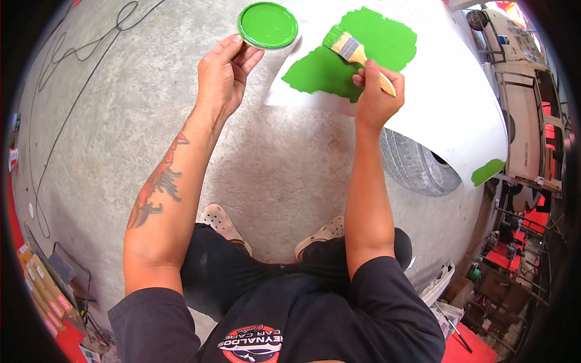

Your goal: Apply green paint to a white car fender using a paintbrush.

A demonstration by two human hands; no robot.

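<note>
My left hand (223, 75) holds a round, shallow paint can lid (268, 25) by its near rim, thumb on the edge and fingers beneath. Wet green paint covers the inside of the lid. In my right hand (380, 100) is a flat paintbrush (350, 48) with a pale wooden handle; its green-loaded bristles point up and left. The brush is over a large green painted patch (384, 42) on a white panel (451, 97). Whether the bristles touch the panel, I cannot tell. A smaller green patch (488, 172) marks the panel's near right corner.
A tyre (417, 163) lies partly under the panel. My shoes (221, 227) are on the grey concrete floor (284, 151). A dark cable (78, 97) loops across the left side. Cardboard boxes (45, 284) stand at lower left; a vehicle (523, 121) and racks of parts line the right.
</note>
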